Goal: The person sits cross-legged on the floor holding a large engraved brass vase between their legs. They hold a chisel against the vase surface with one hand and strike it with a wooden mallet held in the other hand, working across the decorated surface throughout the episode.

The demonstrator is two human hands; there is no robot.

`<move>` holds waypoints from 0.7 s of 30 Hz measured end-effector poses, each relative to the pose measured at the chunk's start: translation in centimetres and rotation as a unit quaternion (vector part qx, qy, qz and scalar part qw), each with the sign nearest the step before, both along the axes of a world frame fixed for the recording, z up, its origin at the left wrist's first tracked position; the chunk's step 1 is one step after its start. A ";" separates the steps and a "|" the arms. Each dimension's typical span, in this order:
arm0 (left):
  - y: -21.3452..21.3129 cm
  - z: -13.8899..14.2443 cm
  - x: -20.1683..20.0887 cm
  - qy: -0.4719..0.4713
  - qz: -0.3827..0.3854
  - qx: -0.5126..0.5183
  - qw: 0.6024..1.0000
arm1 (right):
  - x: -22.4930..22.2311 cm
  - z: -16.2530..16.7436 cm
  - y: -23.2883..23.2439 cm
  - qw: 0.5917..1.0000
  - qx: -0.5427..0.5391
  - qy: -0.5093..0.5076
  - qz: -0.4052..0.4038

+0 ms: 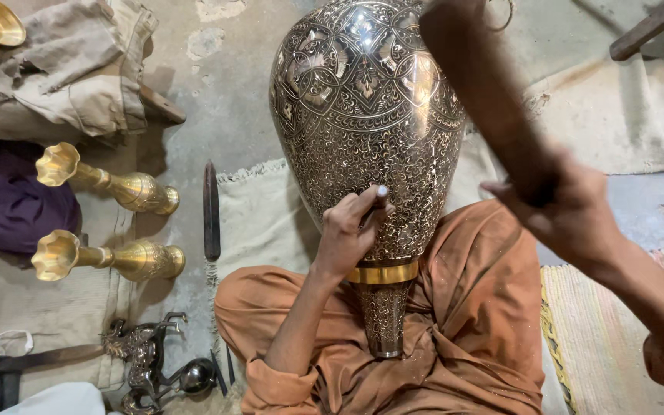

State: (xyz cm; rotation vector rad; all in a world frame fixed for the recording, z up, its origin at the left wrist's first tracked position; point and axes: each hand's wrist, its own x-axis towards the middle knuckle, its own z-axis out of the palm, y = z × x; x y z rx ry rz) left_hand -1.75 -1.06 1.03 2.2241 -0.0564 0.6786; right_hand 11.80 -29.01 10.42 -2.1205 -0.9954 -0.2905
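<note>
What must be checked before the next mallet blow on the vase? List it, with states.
1. Left hand presses a small tool against the vase: ok.
2. Right hand grips the raised wooden mallet: ok.
3. Vase rests in the lap on the orange cloth: ok.
4. Tool tip placement on the pattern: cannot tell, fingers hide it.
5. Mallet's aim: cannot tell, blurred.

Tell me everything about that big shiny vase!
The vase is large, teardrop-shaped and looks like polished brass, covered all over in fine engraved swirls and flower panels. A plain gold band rings its narrow neck. It lies tipped over, neck toward the person, resting on their orange-clothed lap. The left hand presses a small tool against its side. The right hand holds a wooden stick raised above it, not touching.
</note>
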 end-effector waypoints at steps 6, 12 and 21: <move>0.3 1.0 0.0 -0.008 -0.008 0.024 1.000 | 0.1 1.1 -0.1 0.942 -0.166 -0.283 -0.075; 0.3 1.5 0.0 -0.015 -0.013 0.024 1.000 | 0.7 -0.4 -0.3 0.923 -0.286 -0.258 0.004; 0.6 0.3 0.2 0.043 -0.014 0.045 0.998 | 1.3 -2.8 -1.1 0.923 -0.321 -0.211 -0.018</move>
